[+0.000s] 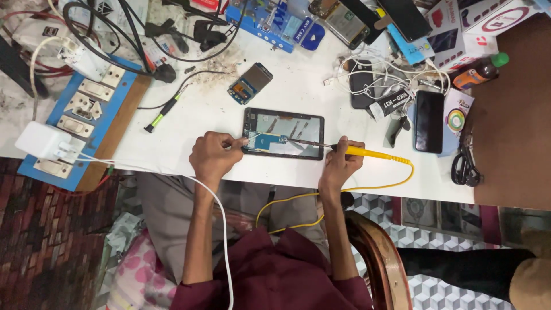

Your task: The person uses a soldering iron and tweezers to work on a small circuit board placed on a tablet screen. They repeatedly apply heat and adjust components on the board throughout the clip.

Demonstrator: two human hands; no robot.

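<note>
1. The right hand (338, 163) had a tight grip on a yellow soldering iron (367, 152), its tip on the open tablet (283, 133).
2. The left hand (213, 156) pinched thin tweezers (240, 142) at the tablet's left edge.
3. The tablet lay in the middle of the frame on the white counter (298, 80).
4. A small green screwdriver (163, 112) lay to the left.
</note>
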